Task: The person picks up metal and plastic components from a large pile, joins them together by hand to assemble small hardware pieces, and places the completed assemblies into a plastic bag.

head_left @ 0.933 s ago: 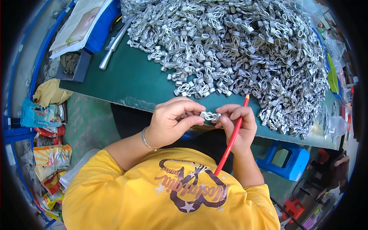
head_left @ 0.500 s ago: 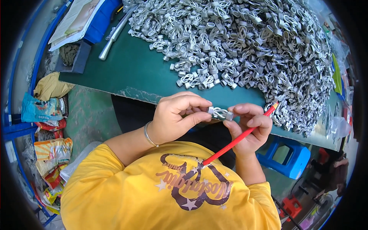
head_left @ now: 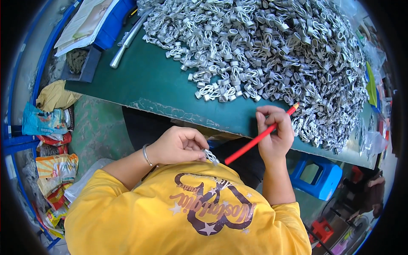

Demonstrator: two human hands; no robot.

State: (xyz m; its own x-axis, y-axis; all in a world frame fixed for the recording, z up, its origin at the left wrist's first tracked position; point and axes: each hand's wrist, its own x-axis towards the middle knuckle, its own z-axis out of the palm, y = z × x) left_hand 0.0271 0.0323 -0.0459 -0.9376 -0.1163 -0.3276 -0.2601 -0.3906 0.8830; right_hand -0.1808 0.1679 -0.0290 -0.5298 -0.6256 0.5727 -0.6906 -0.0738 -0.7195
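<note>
Over your lap, short of the near edge of the green table [head_left: 144, 87], your left hand [head_left: 180, 145] has its grip closed on one silvery looped metal piece [head_left: 211, 157]. The piece pokes out from between your thumb and fingers, its free end angled down toward your yellow shirt [head_left: 144, 216]; you cannot tell from this view whether it touches the cloth. A silver bangle [head_left: 147, 155] circles your left wrist.

Your right hand [head_left: 275, 132] is raised at the table's near edge, fingers curled, its grip holding a red pencil [head_left: 259, 138]. The pencil slants across your fingers, tan tip up by the heap, other end down just beside the metal piece in the picture.

Beyond your hands, a broad heap of similar metal pieces [head_left: 272, 51] covers the middle and right of the table. To your left on the table lies a long silvery tool [head_left: 124, 49], with a blue bin [head_left: 114, 27] topped by papers [head_left: 83, 27] and a grey box [head_left: 90, 70] holding something dark near it. Colourful packets [head_left: 57, 168] are stacked lower on your left. To your right, below the table's edge, stands a blue stool [head_left: 331, 176]; farther off is a red stool [head_left: 324, 230].
</note>
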